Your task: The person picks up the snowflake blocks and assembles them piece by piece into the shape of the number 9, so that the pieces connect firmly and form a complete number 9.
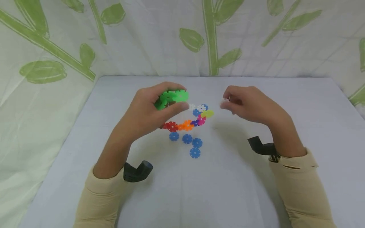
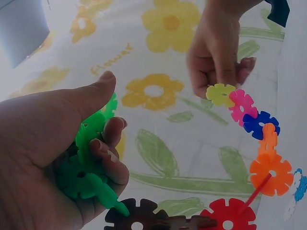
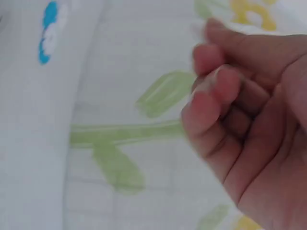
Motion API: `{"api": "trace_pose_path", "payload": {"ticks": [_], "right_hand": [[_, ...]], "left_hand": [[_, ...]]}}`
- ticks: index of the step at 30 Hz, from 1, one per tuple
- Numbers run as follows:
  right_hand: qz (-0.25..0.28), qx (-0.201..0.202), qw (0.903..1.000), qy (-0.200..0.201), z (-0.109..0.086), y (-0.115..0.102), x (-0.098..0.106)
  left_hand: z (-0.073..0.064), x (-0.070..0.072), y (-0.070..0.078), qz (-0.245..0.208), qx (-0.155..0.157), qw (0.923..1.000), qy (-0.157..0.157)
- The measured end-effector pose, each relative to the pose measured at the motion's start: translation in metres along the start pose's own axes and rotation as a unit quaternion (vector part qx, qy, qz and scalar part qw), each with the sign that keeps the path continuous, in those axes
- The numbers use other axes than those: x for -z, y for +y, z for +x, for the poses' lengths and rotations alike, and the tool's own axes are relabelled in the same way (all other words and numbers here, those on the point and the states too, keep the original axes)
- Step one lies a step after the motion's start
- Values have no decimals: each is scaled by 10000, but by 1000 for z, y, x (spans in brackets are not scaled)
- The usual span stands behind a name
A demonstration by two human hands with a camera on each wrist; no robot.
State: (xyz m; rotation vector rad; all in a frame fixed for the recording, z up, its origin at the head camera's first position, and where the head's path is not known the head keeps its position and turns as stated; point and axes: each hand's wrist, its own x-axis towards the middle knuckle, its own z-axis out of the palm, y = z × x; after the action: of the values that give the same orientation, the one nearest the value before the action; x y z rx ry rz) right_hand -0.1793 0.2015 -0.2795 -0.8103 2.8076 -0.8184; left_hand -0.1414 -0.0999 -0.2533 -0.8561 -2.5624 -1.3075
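My left hand [image 1: 154, 106] grips the green end of a chain of slotted plastic snowflake discs, with the thumb on one side and fingers curled round the green discs [image 1: 181, 96]. From there the chain runs through black [image 2: 136, 215], red [image 2: 228, 215], orange [image 2: 271, 173], dark blue [image 2: 261, 124] and pink discs to a yellow disc [image 1: 207, 113] at its free end. To the right, my right hand [image 1: 245, 103] pinches a small white snowflake disc [image 1: 225, 100] between thumb and fingertips; it is mostly hidden and blurred in the right wrist view. A gap separates it from the yellow disc in the head view.
Several loose blue discs [image 1: 187, 138] lie on the white table [image 1: 216, 190] in front of the chain. White discs [image 1: 201, 108] and blue discs [image 1: 196, 112] lie behind it. A leaf-patterned curtain [image 1: 159, 38] stands at the table's back edge. Each wrist wears a black camera mount [image 1: 138, 171].
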Motion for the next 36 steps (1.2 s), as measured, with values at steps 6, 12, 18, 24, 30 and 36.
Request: {"api": "trace_pose_path", "payload": {"ticks": [6,12,18,24,30,36], "right_hand": [[753,1754,9774,909,-6,-22,-1],[947,2323,9627,1011,-10,-42,-3],[621,2489,9614,999,-13,-49,-5],[295,2446,9614,1222,-16,-53,-8],[-97,2362,9618,1379,-16,-57,-11],[-61,2515,9557,1525,-10,-57,-15]], "left_hand": [[1,-13,-1,-158,-31,9989,-451],[2,-24,-2,-265,-227,9963,-779],[2,-28,-1,-257,-327,9945,-965],[2,-31,1,-85,-373,9917,-1230],[3,-37,-3,22,-454,9889,-1417],[4,-33,-7,169,-839,9894,-1171]]}}
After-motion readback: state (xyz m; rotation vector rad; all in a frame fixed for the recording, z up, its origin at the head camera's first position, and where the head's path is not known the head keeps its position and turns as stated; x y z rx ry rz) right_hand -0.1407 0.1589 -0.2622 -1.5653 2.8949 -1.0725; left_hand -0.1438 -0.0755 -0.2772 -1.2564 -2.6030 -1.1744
